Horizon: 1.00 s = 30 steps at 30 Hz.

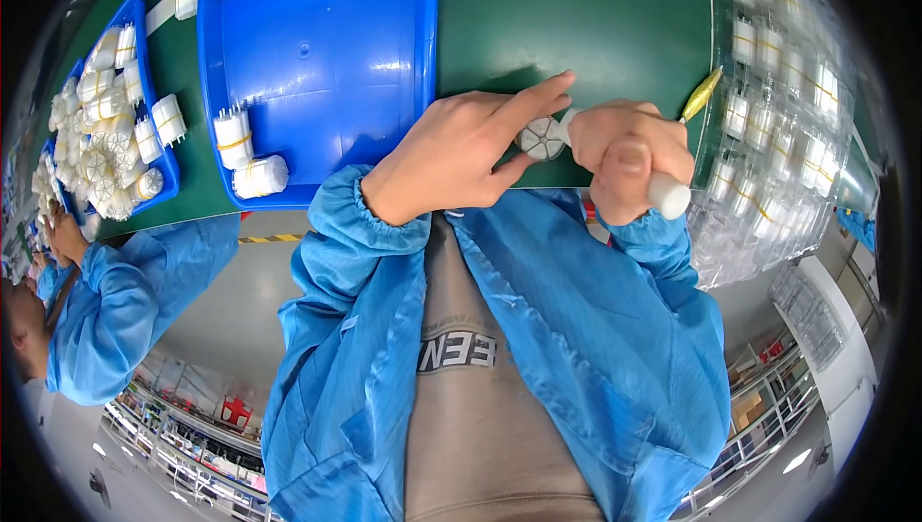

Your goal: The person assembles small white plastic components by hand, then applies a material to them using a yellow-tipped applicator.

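Note:
My left hand [466, 149] rests on the green work surface, its thumb and fingers set around a round white piece [541, 139]. The end of that piece is divided into wedges, like a bundle of white parts seen end-on. Beside it, my right hand [631, 155] is wrapped around a tool with a thick white handle [669, 195]. A pale part of the tool shows on the other side of the fist, close to the round piece. Most of the tool is hidden by my fingers, so its kind is unclear.
A large blue tray [317, 128] at left holds several banded white bundles [233, 138]. Farther left, a blue bin [158, 152] is heaped with more, near a co-worker's sleeve [115, 291]. At right lie a yellow pointed tool [704, 95] and clear plastic trays [740, 253] of bundles.

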Motion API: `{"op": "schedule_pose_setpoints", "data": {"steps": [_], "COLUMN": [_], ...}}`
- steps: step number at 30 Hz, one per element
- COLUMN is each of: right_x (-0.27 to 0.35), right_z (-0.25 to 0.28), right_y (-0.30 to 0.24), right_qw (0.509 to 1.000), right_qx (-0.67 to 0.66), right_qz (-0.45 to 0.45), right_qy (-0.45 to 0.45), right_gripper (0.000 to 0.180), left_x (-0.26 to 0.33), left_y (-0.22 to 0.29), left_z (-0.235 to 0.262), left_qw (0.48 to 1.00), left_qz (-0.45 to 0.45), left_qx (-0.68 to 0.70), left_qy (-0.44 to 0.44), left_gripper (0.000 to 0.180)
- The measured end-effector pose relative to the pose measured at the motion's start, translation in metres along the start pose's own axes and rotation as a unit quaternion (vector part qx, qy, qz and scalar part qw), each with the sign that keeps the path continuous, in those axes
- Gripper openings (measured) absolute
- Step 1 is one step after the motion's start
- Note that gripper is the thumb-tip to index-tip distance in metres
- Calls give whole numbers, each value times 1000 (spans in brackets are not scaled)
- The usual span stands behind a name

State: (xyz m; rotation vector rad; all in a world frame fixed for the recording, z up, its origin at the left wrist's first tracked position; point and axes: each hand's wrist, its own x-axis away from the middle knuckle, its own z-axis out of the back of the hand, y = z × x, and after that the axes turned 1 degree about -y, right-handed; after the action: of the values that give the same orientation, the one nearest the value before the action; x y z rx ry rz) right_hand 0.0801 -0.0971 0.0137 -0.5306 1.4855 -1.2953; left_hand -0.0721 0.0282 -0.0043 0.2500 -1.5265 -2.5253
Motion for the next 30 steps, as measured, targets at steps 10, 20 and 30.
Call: {"op": "schedule_pose_setpoints", "data": {"steps": [10, 20, 30], "right_x": [5, 18, 30], "right_z": [39, 36, 287], "right_y": [-15, -48, -146], "right_qw": [917, 934, 639], "right_qx": [-388, 99, 665], "right_qz": [7, -274, -264], "right_qy": [96, -206, 281], "right_gripper": [18, 42, 48], "left_x": [21, -13, 2], "left_y": [41, -115, 80], "left_z": [81, 205, 83], "left_qw": [995, 833, 970], "left_qz": [-1, 75, 8], "left_qx": [-69, -506, -178], "left_qy": [76, 212, 163], "left_gripper": [75, 49, 54]}}
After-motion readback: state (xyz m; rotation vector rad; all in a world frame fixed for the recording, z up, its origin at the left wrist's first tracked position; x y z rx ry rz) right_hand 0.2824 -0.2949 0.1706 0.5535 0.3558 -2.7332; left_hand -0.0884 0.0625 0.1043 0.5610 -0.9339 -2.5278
